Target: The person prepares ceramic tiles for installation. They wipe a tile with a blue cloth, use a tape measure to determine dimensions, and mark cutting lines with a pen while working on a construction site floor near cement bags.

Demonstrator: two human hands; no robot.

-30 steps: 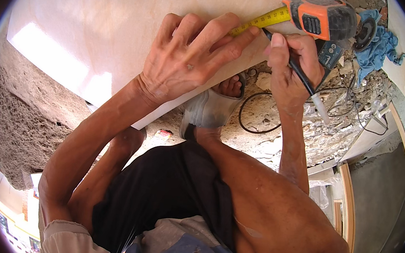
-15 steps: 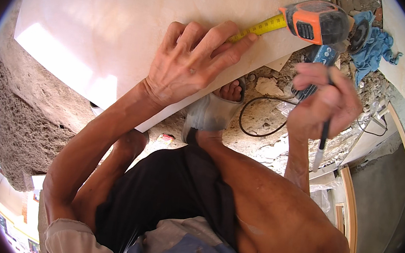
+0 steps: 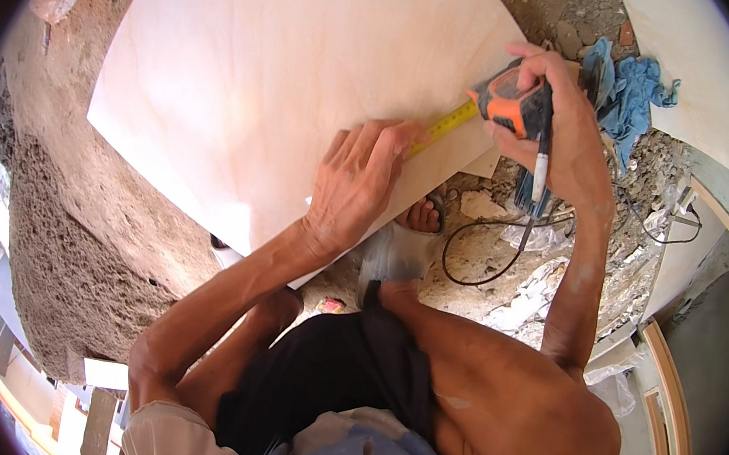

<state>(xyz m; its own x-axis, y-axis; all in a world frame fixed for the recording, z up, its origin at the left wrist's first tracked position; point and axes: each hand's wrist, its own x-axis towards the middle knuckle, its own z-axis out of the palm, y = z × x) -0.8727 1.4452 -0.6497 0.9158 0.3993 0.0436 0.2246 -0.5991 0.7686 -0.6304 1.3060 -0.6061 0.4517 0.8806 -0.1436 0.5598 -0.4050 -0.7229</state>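
A pale, marbled panel (image 3: 249,58) lies before me with a yellow tape blade (image 3: 447,124) across it. My left hand (image 3: 354,178) rests on the panel, fingertips curled at the blade. My right hand (image 3: 566,137) grips the orange-and-black tape measure (image 3: 507,110) near the panel's right edge, and also holds a black marker with a whitish end (image 3: 541,174), pointing down. Beneath that hand, partly hidden, is a blue-and-black power tool (image 3: 526,195) with a cord.
Blue cloths (image 3: 632,95) and rubble (image 3: 480,208) lie to the right, with a second pale panel (image 3: 704,76). A cord (image 3: 473,282) loops beside my sandalled foot (image 3: 398,248). Rough concrete (image 3: 73,243) is at left; wooden frames (image 3: 671,415) stand at lower right.
My right hand has moved up from beside the panel and now holds the tape measure's case along with the marker. The view has shifted, showing more of the panel and my left hand lower.
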